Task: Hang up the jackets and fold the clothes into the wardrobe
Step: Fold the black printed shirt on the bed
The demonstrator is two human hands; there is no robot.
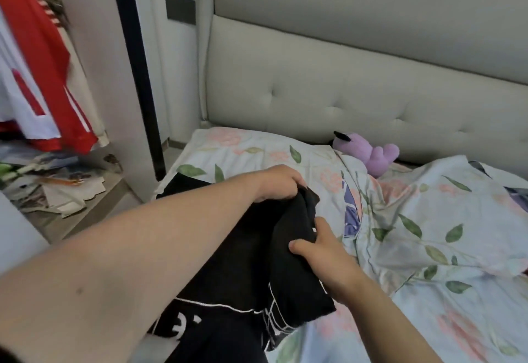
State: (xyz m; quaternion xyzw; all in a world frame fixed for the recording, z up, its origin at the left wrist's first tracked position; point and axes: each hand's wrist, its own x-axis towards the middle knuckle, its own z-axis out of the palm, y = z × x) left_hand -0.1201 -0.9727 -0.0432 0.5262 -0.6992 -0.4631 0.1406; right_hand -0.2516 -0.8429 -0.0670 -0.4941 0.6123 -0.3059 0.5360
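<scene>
Black garment [243,262] at left hand [278,182] and right hand [320,248]: thin white lines, white lettering on its near part. Bedding [428,248] right of right hand: pale blue, pink flowers, green leaves. Plush toy [371,154] beyond the hands: lilac, black tip. Headboard [314,91] behind it: plain pale grey-beige. Hanging garment [37,77] far left of left hand: red and white, white stripes.

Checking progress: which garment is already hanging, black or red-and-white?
The red and white garment, hanging at left; the black garment is over the bed, gripped by the left hand and right hand.
</scene>
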